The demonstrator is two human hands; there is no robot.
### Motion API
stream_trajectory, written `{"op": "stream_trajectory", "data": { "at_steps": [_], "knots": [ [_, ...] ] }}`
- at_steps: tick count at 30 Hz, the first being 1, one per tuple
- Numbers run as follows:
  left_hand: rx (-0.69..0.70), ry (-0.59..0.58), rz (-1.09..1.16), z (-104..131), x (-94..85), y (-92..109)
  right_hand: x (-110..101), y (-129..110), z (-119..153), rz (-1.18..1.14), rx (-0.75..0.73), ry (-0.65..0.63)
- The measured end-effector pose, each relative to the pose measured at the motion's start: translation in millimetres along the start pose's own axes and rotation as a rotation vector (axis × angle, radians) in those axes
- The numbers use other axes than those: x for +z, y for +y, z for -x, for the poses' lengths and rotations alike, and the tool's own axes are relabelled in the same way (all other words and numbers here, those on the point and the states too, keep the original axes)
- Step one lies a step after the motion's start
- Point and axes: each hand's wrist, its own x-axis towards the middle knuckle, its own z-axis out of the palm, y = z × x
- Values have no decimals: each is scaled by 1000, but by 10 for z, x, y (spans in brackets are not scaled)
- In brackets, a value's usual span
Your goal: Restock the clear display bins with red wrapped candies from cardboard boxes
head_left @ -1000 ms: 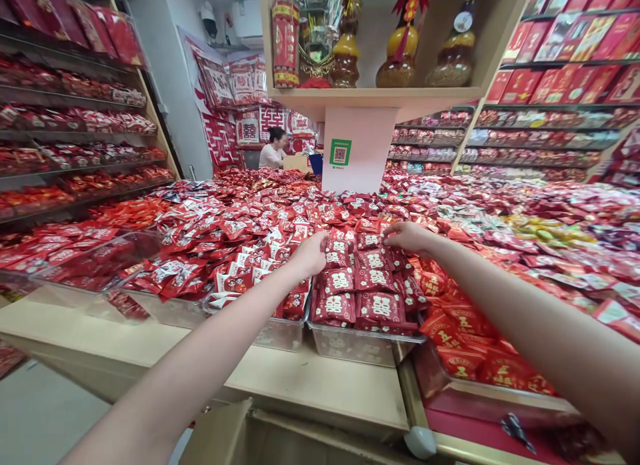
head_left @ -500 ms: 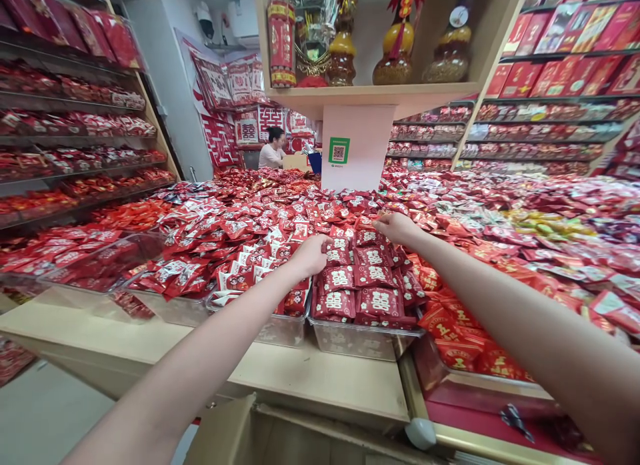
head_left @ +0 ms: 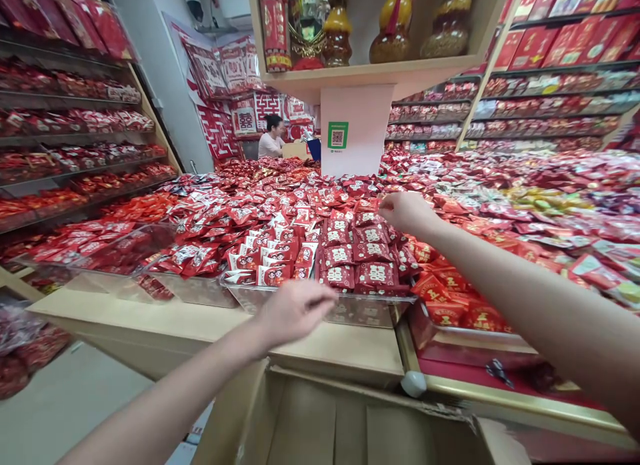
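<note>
My left hand (head_left: 297,311) hangs in front of the clear plastic bins, slightly blurred. Its fingers point right with the thumb a little apart, and nothing shows in them. Behind it, maroon snack packets (head_left: 336,255) with white double-happiness characters stand in rows in a clear bin (head_left: 367,311). My right hand (head_left: 407,213) is over the back right of these packets, its fingers curled closed; what they hold, if anything, is hidden. Left of the maroon packets are red and white packets (head_left: 274,261) with cartoon figures.
A cardboard box (head_left: 300,411) with raised flaps stands open below the counter edge (head_left: 345,348). Orange-red packets (head_left: 447,298) fill a bin at right. A post (head_left: 353,155) with a code sign holds up a shelf (head_left: 370,75). A person (head_left: 271,138) sits at the back.
My left hand has drawn back from the maroon packets, down and toward me. My right hand stays near the back packets, slightly right of before. The view has tilted down, showing more of the box.
</note>
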Motion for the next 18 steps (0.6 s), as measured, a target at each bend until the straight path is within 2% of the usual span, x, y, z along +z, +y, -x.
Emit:
{"op": "stream_trajectory", "data": {
  "at_steps": [2, 3, 6, 8, 12, 18],
  "knots": [
    [-87, 148, -40, -349, -41, -70, 39, 41, -92, -15, 160, -54],
    [-137, 179, -81, -570, -59, -124, 63, 61, -148, -29, 229, -87],
    [-265, 96, -159, -1204, -59, -324, 122, 92, -291, -58, 344, -190],
    [-314, 69, -170, -1500, -4, -455, 143, 93, -335, -69, 363, -225],
    [-362, 89, -176, -1807, 155, -602, 188, 112, -335, -105, 377, -260],
    [-413, 75, -122, -2046, 296, -588, 346, 215, -357, -249, 401, -211]
  ]
}}
